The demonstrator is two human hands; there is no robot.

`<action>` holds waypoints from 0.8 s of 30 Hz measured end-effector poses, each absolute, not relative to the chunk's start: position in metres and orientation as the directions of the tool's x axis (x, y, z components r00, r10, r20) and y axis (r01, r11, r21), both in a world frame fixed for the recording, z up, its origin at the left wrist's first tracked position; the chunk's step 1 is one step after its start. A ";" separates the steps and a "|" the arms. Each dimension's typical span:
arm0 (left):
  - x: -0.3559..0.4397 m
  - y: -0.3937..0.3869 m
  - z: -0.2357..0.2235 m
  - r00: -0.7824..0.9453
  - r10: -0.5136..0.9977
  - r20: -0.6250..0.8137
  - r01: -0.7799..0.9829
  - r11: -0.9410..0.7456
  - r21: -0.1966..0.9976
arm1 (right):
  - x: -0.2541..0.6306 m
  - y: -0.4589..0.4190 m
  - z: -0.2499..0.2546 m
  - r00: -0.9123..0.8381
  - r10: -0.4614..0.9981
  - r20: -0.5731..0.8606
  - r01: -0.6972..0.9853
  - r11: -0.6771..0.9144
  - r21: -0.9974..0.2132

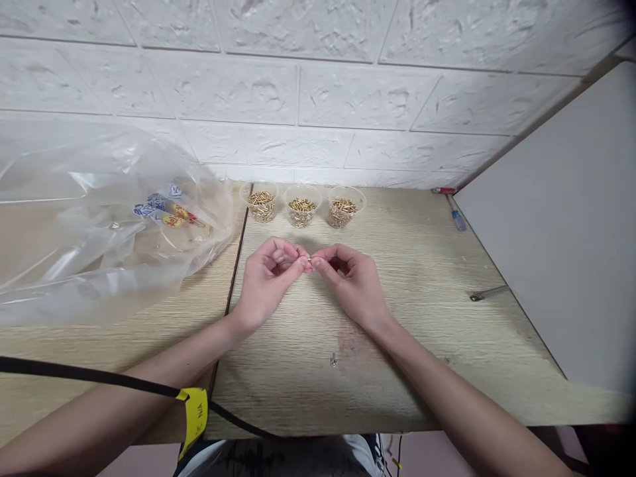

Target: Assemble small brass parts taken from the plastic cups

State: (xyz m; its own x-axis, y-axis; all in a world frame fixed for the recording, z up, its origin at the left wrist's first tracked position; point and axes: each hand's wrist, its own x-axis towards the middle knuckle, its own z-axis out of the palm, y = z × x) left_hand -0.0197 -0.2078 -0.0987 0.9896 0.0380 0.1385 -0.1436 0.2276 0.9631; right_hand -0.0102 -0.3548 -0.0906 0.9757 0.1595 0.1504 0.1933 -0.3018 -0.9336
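Note:
My left hand [265,281] and my right hand [358,285] meet above the middle of the table, fingertips almost touching. Both are closed in a pinch around a tiny brass-coloured piece [309,259], mostly hidden by the fingers. Just beyond them stand three clear plastic cups in a row: a left cup [262,216], a middle cup [301,221] and a right cup [340,222]. Each holds a heap of small brass-coloured pins.
A small metal screw-like part [333,360] lies near the table's front. To the left spreads a large clear plastic bag [99,245]. A screwdriver [458,220] and a metal tool [481,295] lie beside the white panel [561,218]. A black cable [94,372] with a yellow tag crosses my left forearm.

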 end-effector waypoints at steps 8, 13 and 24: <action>-0.018 -0.202 -0.105 0.978 -0.012 0.208 -0.207 0.040 0.977 | -0.006 -0.358 -0.093 0.960 0.162 0.228 0.267 -0.292 -0.918; -0.017 -0.199 -0.110 0.972 -0.028 0.235 -0.236 -0.069 0.969 | -0.008 -0.358 -0.093 0.887 0.216 0.408 0.462 -0.413 -0.785; -0.013 -0.197 -0.112 0.930 -0.181 0.319 -0.367 -0.492 0.789 | -0.003 -0.358 -0.116 0.744 0.455 0.489 0.668 -0.524 -0.529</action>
